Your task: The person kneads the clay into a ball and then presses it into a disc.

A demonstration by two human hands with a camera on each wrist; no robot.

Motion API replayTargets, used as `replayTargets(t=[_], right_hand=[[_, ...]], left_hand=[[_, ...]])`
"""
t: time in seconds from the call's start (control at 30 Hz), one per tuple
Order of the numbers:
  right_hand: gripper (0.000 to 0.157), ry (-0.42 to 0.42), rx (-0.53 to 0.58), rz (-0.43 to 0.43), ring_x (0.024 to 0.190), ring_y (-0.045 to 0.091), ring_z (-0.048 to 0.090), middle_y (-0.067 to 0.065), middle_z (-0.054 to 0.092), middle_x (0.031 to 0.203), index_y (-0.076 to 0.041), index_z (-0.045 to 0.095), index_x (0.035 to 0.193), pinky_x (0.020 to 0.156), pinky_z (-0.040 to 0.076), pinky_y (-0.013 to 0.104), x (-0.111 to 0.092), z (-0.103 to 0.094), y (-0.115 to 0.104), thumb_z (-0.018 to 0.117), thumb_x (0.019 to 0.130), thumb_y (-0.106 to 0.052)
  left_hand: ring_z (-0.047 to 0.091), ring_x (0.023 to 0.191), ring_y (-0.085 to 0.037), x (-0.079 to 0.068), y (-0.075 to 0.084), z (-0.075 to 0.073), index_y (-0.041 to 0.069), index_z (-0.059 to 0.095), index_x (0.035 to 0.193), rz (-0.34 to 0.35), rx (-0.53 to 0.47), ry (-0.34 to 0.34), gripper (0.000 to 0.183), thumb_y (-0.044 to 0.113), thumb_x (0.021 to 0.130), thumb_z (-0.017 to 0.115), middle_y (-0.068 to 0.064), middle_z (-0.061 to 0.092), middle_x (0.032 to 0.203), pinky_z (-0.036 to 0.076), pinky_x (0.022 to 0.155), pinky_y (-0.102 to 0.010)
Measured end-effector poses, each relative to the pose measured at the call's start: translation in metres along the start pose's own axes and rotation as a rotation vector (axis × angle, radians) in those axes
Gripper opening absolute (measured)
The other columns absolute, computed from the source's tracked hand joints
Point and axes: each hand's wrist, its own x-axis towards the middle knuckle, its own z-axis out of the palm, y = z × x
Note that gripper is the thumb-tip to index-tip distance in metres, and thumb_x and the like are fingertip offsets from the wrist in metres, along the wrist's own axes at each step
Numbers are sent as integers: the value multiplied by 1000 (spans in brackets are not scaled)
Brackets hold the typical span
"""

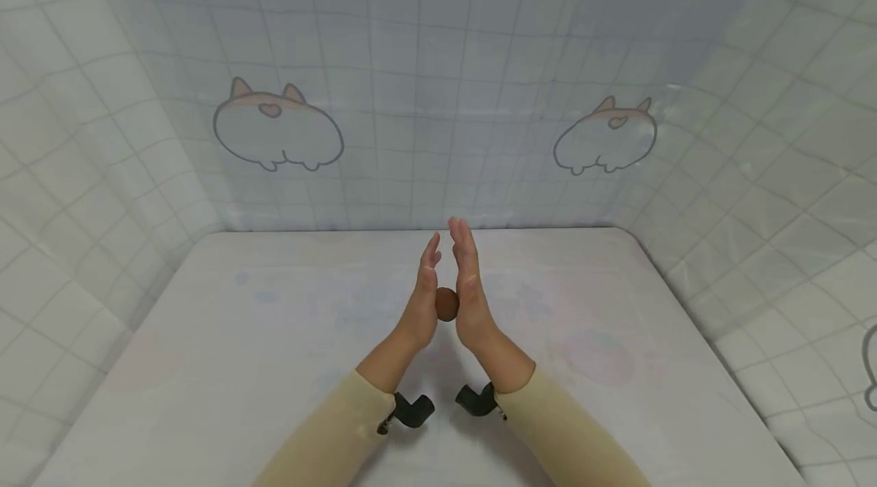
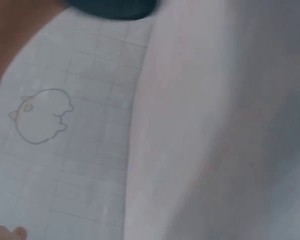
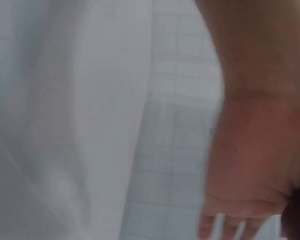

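A small brown ball (image 1: 448,304) sits between my two palms, pressed from both sides. My left hand (image 1: 424,293) stands on edge with straight fingers pointing forward, its palm against the ball. Facing it, my right hand (image 1: 471,293) has its fingers straight too and reaches a little farther forward. In the right wrist view the ball (image 3: 297,215) shows at the lower right corner, beside the right palm (image 3: 250,160). The left wrist view catches only some fingertips (image 2: 7,233) at its lower left corner; the ball is out of that view.
Both hands are over a white-covered table (image 1: 274,335) with faint pastel patches. Grid-patterned white sheeting (image 1: 438,91) with cartoon animal drawings (image 1: 277,129) surrounds it at the back and sides. A dark wrist device (image 1: 414,411) is on the left sleeve, another (image 1: 476,400) on the right.
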Motion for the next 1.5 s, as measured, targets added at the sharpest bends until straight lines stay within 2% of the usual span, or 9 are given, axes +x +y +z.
replayTargets(t=[0.2,0.63,0.8,0.9,1.03,1.07,1.27,1.43,1.5], right_hand=[[86,51,-56,12,153,30,8,15,10,166,-6,0,160,120,7,54,11,-8,3,13,102,-69],[101,-34,-90,218,152,23,5,4,3,167,-20,3,162,113,10,67,10,-16,29,17,88,-87],[100,-124,-129,232,147,26,14,8,-2,166,-18,0,162,112,17,65,2,-11,35,12,89,-85],[96,-155,-108,224,124,21,42,9,-2,166,-18,-3,162,98,37,56,-3,-8,37,9,92,-82],[95,-172,-99,215,128,20,41,7,-1,166,-19,-4,162,100,36,59,-6,-3,34,8,91,-82],[95,-178,-96,209,138,21,29,8,-2,166,-18,-4,162,108,27,61,-7,-2,34,8,91,-81],[92,-166,-59,161,130,14,41,5,-6,167,-17,-8,161,105,35,51,-10,3,25,9,94,-78],[92,-142,-56,80,153,23,-2,9,-3,167,-10,-7,161,116,8,63,-8,4,17,9,97,-75],[92,-128,-59,73,153,26,-3,9,-3,167,-10,-7,161,115,4,65,-8,4,16,9,97,-75]], left_hand=[[13,152,-29,-8,-6,2,26,1,162,-18,22,-74,84,77,95,4,1,3,167,13,111,-71],[9,151,-37,-10,9,0,15,-2,161,51,-220,-197,93,78,94,8,-5,-3,167,6,116,-65],[4,152,-34,-6,15,-3,13,-3,161,109,-292,-149,89,74,97,8,-6,-6,167,1,117,-61],[4,152,-32,-3,16,-4,14,-1,162,129,-257,-97,89,74,97,9,-5,-4,167,1,117,-61],[6,152,-30,2,15,-6,19,1,162,134,-144,-8,91,78,94,9,-5,0,167,3,114,-66],[6,152,-29,4,15,-6,20,1,162,131,-123,17,91,80,93,9,-4,1,167,3,114,-67],[8,152,-20,13,11,-9,28,3,162,88,-67,87,92,84,90,11,-1,7,166,3,113,-69],[9,152,-23,15,8,-10,28,4,162,51,-19,95,91,84,90,9,-2,8,167,6,113,-69],[8,153,-24,16,6,-11,25,4,162,39,-4,81,92,83,90,8,-2,7,167,7,114,-67]])
